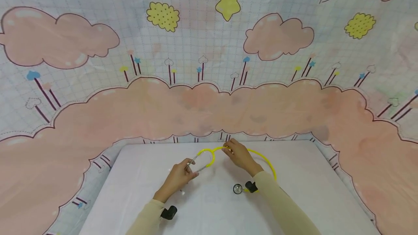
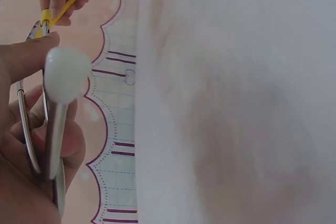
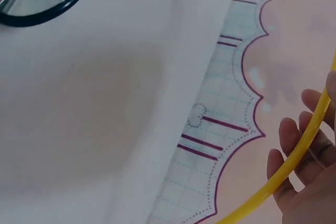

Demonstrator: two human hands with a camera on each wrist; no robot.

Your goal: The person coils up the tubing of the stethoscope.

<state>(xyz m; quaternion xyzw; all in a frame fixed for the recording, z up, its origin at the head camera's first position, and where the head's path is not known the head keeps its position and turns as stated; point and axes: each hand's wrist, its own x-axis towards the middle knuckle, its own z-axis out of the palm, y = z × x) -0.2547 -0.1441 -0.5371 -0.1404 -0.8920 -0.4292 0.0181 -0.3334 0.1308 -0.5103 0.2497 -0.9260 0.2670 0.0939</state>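
Note:
A stethoscope with a yellow tube (image 1: 269, 164) is held above the white table by both hands. My left hand (image 1: 177, 177) grips its metal ear tubes (image 2: 56, 145); a white eartip (image 2: 68, 74) sticks out toward the camera in the left wrist view. Farther along, my right hand (image 1: 241, 155) holds the yellow tube between thumb and fingers, near the fork. In the right wrist view the tube (image 3: 294, 158) crosses the curled fingers. From there it loops round to the right, partly hidden behind the right forearm. The round chestpiece (image 1: 237, 189) with its dark rim is beside that forearm.
The white tabletop (image 1: 209, 213) spreads beneath both hands, its far edge just beyond the right hand. Behind and around it hangs a cloth (image 1: 209, 110) printed with pink clouds and stars. Black devices (image 1: 169, 212) are strapped to both wrists.

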